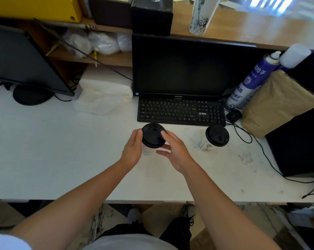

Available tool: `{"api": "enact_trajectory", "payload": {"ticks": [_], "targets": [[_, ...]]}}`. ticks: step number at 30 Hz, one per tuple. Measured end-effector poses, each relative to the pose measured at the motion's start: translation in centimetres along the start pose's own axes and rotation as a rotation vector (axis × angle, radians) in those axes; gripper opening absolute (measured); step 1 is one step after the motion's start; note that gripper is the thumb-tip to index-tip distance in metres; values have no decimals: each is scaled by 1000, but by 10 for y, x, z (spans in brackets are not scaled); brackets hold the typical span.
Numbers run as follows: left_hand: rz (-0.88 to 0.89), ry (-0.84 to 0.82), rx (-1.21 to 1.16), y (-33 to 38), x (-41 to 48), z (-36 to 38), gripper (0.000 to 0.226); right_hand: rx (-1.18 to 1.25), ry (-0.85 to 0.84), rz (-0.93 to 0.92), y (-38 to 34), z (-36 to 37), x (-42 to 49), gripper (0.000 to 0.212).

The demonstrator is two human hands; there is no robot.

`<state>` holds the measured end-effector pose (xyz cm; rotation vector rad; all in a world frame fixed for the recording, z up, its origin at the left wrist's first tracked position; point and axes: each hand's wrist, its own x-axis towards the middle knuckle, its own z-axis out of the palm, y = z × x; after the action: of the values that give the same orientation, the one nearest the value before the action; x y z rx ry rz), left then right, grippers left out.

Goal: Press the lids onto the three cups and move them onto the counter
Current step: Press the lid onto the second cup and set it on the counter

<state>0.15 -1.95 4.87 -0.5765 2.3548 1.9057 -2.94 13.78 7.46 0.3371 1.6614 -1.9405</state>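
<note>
**Two lidded cups on the desk, one on the counter**

A scuffed white desk [44,150] carries a Philips monitor [188,65], a black keyboard [179,110], a second monitor [17,60] at the left and a stack of white napkins [103,94]. Behind and above it runs a wooden counter [242,31].

In front of the keyboard stands a white cup with a black lid [153,135]. The left hand [132,148] lies straight-fingered against its side. The right hand [174,150] curves loosely by the lid's rim; whether it grips is unclear. A second lidded cup [217,136] stands near, to the right.

A printed white cup [202,15] stands on the counter, its top cut off by the frame. Spray cans [251,82] lean behind a brown paper bag [278,103]; the far right is dark and indistinct.
</note>
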Motion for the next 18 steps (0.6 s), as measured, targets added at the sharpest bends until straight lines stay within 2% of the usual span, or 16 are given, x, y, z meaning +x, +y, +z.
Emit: {"api": "enact_trajectory", "payload": {"ticks": [3,5,7,12,15,18], "targets": [[140,41,117,15,6,-1,44,-68,-66,-111,-10,1,-5,54],[149,33,131,29,9,-1,48,-114,-63,-160,-16,3,-6,69],[160,5,94,39,11,-1,46,-113,-23,-179,-21,3,-7,75],[176,-116,65,42,8,-7,30,-96,44,-218,-24,-7,-5,49],[168,-157,9,38,7,-11,20,-75,66,-219,-21,-11,-5,49],[192,-178,-43,39,8,-13,21,-50,87,-210,-23,-11,-5,54]]}}
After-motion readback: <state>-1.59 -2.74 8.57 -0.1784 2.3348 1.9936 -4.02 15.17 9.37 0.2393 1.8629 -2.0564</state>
